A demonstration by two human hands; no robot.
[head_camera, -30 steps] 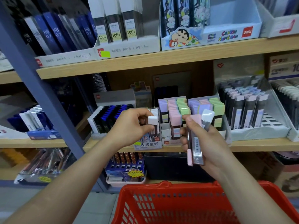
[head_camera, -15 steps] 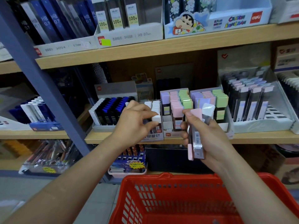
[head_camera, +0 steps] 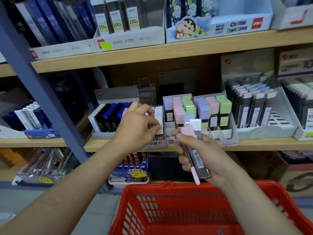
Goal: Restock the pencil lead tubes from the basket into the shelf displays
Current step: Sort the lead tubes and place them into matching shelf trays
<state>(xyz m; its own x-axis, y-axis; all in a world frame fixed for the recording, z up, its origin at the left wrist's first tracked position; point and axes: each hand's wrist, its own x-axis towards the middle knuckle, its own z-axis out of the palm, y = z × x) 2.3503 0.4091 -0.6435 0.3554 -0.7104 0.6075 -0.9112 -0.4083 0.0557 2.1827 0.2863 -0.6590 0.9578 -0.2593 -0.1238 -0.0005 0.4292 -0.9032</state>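
My left hand (head_camera: 135,129) reaches to the middle shelf and pinches a white-capped lead tube (head_camera: 159,118) standing at the front of a small display box (head_camera: 158,141) of white-capped tubes. To its right, my right hand (head_camera: 210,155) grips a bundle of lead tubes (head_camera: 196,155) with pink, white and lilac caps, held upright in front of the pastel display (head_camera: 203,109) of lilac, pink and green tubes. The red basket (head_camera: 169,186) hangs below both hands; one small item shows at its bottom edge, the rest of its inside is out of view.
A tray of black and blue tubes (head_camera: 110,116) stands left of the white-capped box, and grey trays of dark tubes (head_camera: 254,107) at the right. Boxes of lead packs (head_camera: 128,39) fill the shelf above. A blue steel upright (head_camera: 42,92) slants at the left.
My left hand has carried the white-capped tube forward and down into the front of its display box. My right hand keeps its bundle, shifted slightly lower.
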